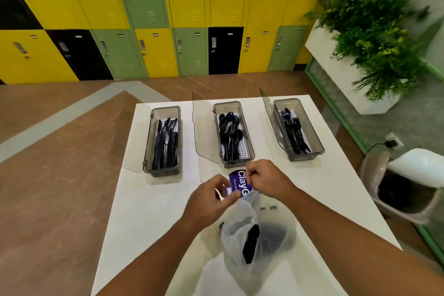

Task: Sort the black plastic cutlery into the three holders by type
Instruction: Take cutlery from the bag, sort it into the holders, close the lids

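Head view: the fingers (229,196) of my left hand (209,199) are curled and pinch the neck of a bag (237,245) just under its purple label (237,181). My right hand (264,179) is clenched too, its fingers (251,174) nipping the label's right edge. The label stands up between my two hands, its white letters partly hidden by my knuckles. The bag is thin, cloudy plastic and hangs below my hands over the near part of the white bench (149,211). Something dark shows through it, too blurred to name, and I cannot tell whether its bottom touches the bench.

Beyond my hands, three grey see-through holders stand in a row across the far half of the bench, well apart from one another. The left holder (162,170) has the knives (165,144). The middle holder (236,163), just past the label, has the spoons (230,134). The right holder (302,156) has the forks (294,132). Clear lids (204,132) lean open on the left side of the middle and right holders.

Further out lies a brown floor (60,187), with a wall of yellow, green and black lockers (144,19) behind it. On my right are a plant (374,31) in a white planter and a lined bin (403,190) beside the bench.
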